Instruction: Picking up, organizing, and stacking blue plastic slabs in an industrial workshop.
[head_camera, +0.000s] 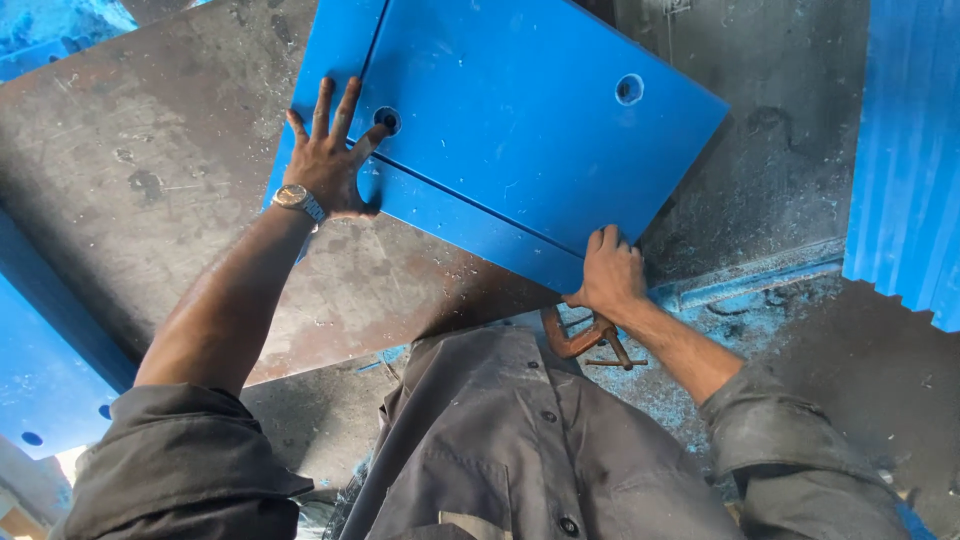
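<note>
A person's left hand (328, 158), wearing a wristwatch (299, 199), lies flat with fingers spread wide on a blue panel (520, 130), one fingertip beside a round hole (387, 120). The right hand (608, 275) curls closed around the panel's near corner edge. The blue panel, with a second hole (629, 89), rests tilted on a dark metal table (150, 190). A rusty clamp (585, 340) sits just below the right hand, amid blue shavings (700, 310).
</note>
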